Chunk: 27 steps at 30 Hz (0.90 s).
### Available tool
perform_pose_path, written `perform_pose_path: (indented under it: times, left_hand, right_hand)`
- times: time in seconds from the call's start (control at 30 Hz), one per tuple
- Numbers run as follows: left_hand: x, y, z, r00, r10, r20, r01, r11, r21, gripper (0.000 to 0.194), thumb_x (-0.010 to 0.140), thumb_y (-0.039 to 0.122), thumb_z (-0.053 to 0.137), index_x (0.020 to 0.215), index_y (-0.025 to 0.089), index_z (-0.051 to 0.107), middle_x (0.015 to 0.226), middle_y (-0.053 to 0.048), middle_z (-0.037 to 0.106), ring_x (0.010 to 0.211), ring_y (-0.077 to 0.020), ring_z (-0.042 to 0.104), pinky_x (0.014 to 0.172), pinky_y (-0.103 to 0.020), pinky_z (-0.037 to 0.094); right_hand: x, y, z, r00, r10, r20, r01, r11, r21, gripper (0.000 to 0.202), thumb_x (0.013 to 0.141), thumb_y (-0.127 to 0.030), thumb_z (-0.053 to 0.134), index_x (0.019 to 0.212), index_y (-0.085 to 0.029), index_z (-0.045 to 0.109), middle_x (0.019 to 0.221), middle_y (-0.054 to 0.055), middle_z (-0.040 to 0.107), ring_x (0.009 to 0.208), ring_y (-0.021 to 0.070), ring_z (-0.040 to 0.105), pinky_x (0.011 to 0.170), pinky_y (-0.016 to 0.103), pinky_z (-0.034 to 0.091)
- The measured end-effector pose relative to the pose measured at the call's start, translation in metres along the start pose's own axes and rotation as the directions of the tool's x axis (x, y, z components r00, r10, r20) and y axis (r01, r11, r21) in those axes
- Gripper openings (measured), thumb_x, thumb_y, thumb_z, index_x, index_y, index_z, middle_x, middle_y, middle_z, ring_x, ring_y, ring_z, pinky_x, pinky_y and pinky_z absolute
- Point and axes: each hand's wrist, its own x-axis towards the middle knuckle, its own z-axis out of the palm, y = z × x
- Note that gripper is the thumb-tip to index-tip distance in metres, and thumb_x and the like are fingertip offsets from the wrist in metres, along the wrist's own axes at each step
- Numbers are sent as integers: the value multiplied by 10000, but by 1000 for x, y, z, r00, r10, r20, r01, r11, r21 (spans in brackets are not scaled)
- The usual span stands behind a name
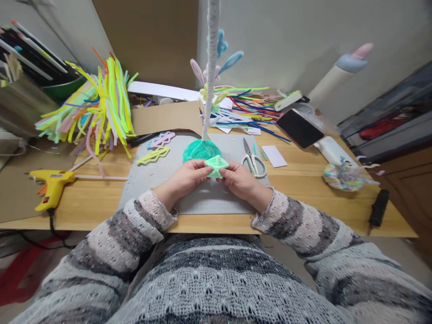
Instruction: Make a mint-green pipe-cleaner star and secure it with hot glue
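Between my two hands is a pale green diamond-shaped pipe-cleaner piece (217, 167), held over the grey cutting mat (199, 200). My left hand (191, 177) pinches its left corner with thumb and fingers. On the other side, my right hand (238, 178) grips the right corner the same way. Just behind them stands a white wrapped stem (209, 90) on a round, coiled green base (194, 149). Pastel pipe-cleaner loops (230, 61) show beside the stem. Left of the base lie a yellow zigzag pipe-cleaner shape (153, 155) and a pink and blue one (162, 139).
Scissors (253, 161) and a white card (274, 156) lie to the right, a phone (300, 128) farther back. A yellow glue gun (50, 185) rests left, its cord over the table edge. Bundled pipe cleaners (104, 103) stand back left; loose ones (249, 110) lie behind.
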Motion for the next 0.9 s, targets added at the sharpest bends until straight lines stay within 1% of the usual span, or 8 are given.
perform_pose_path:
  times: [0.17, 0.33, 0.5, 0.63, 0.7, 0.73, 0.83, 0.9]
  left_hand:
    - [0, -3, -1, 998, 52, -24, -51, 998, 48, 317, 649, 338, 842, 806, 120, 676, 740, -8, 666, 656, -93, 593, 621, -217, 461]
    - [-3, -1, 2, 984, 152, -97, -123, 958, 258, 308, 702, 385, 790, 783, 133, 632, 670, 21, 610, 586, -78, 525, 559, -208, 416]
    - [-4, -1, -2, 988, 80, -130, -34, 945, 324, 372, 674, 394, 793, 859, 129, 610, 715, 5, 624, 549, -79, 520, 502, -209, 416]
    - [-7, -1, -7, 989, 41, -141, 24, 902, 430, 311, 770, 366, 701, 951, 132, 605, 724, -13, 635, 541, -97, 530, 496, -228, 424]
    - [-7, 2, -10, 976, 146, -160, -18, 792, 610, 262, 815, 316, 653, 1005, 137, 629, 798, -39, 655, 610, -122, 564, 553, -258, 461]
    - [-6, 3, -12, 957, 243, -160, -56, 693, 719, 236, 828, 280, 639, 1020, 143, 644, 859, -54, 662, 669, -136, 584, 609, -278, 485]
    - [-3, 10, -17, 859, 503, -95, -104, 353, 930, 182, 845, 203, 614, 1012, 164, 672, 1018, -76, 629, 813, -159, 597, 753, -317, 508]
    - [-8, 18, -16, 801, 591, -92, -89, 271, 958, 177, 858, 207, 606, 1021, 167, 663, 1031, -76, 598, 798, -152, 583, 727, -304, 505]
  right_hand:
    - [-1, 1, -2, 1000, -14, -11, 14, 999, -47, 321, 620, -417, 864, 811, -206, 714, 730, -23, 651, 619, 90, 530, 616, 235, 441]
    - [-3, 2, -4, 1000, -9, -21, 5, 984, -176, 315, 702, -412, 801, 889, -199, 664, 735, -29, 629, 595, 89, 530, 575, 235, 418]
    - [-5, -2, -2, 998, -4, -61, -5, 989, -150, 389, 679, -365, 809, 960, -202, 597, 698, -47, 612, 551, 78, 514, 501, 202, 365]
    - [-5, -7, -2, 988, -57, -143, 25, 976, -218, 337, 703, -364, 768, 946, -200, 604, 691, -46, 591, 565, 88, 536, 491, 208, 359]
    - [-4, -8, -3, 976, -97, -196, 45, 966, -255, 294, 712, -350, 745, 924, -197, 610, 739, -29, 609, 591, 92, 556, 496, 213, 360]
    - [-3, -8, -4, 971, -107, -215, 47, 963, -266, 274, 715, -344, 732, 911, -195, 611, 761, -20, 619, 596, 92, 558, 499, 216, 361]
    - [1, -7, -5, 961, -120, -250, 45, 957, -286, 244, 712, -334, 704, 882, -191, 604, 784, -5, 633, 588, 91, 551, 504, 223, 362]
    - [0, -10, -3, 955, -124, -268, 40, 954, -297, 239, 710, -329, 692, 884, -195, 597, 789, -3, 634, 593, 95, 552, 511, 228, 368]
